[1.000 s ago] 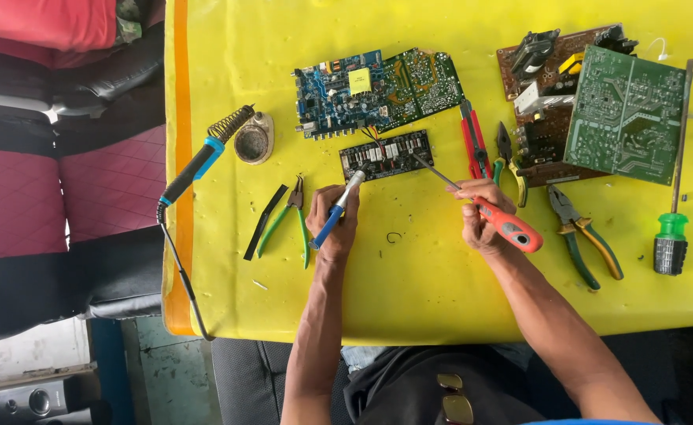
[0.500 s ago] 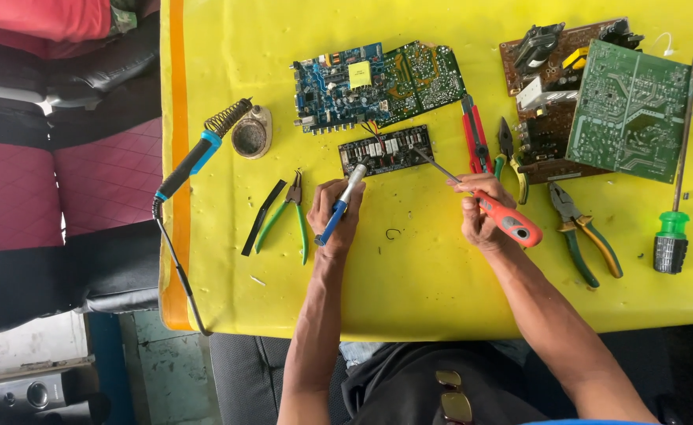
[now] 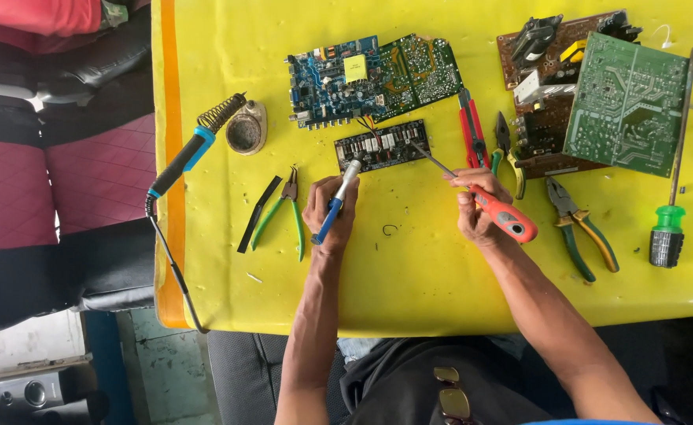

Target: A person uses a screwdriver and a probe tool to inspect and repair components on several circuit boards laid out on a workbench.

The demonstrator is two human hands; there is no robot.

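Head view shows a yellow worktop (image 3: 441,275) from above, with two bare hands in the middle.

Left hand (image 3: 329,212) has its grip closed around a thin blue and silver tool (image 3: 335,203). Its silver tip points up at a small dark circuit board (image 3: 382,145) that lies flat just above the hands.

Right hand (image 3: 476,206) has its grip closed around a screwdriver with an orange handle (image 3: 506,217). Its long metal tip touches the right part of the small dark board.

Above that board lies a bigger blue and green circuit board (image 3: 374,75). At the top right sits a pile of brown and green boards (image 3: 598,94).

A little round tin (image 3: 246,130) stands at the left, and the stuff inside looks dark. A soldering iron with a blue handle (image 3: 185,157) rests beside it. Small green pliers (image 3: 283,208) lie near the left hand. Red cutters (image 3: 472,130) and bigger green pliers (image 3: 582,228) lie near the right hand. A green screwdriver (image 3: 669,228) lies at the far right.
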